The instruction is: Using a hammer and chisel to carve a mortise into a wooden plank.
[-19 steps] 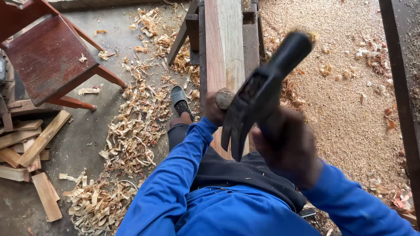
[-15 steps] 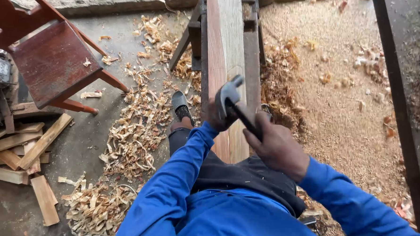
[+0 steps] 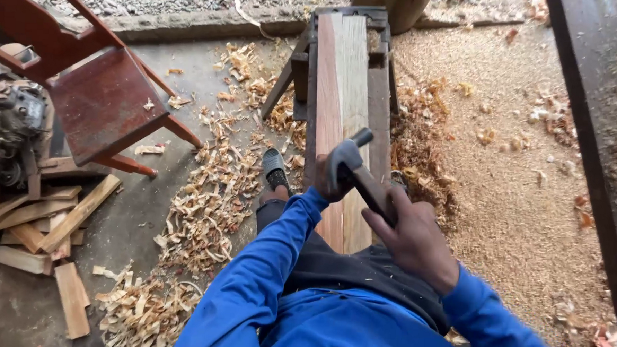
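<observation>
The right hand (image 3: 413, 233) is wrapped tight round the handle of a hammer (image 3: 356, 170), fingers fully curled. The steel head points away, low over the plank (image 3: 341, 98), its claw tilted up toward the far end. The left hand (image 3: 324, 181) sits just beside the hammer head, on the near part of the plank; the head hides most of its fingers, so I cannot tell whether it pinches something or merely rests there.

The plank lies lengthwise on a narrow dark bench (image 3: 380, 93) that runs from the person's lap to the far edge of the scene. A shoe (image 3: 275, 169) stands on the floor just left of the bench. Curled shavings (image 3: 203, 210) litter the floor to the left, and fine sawdust (image 3: 502, 175) spreads to the right. A red chair (image 3: 103, 102) stands at far left, with offcuts (image 3: 35, 231) piled near it.
</observation>
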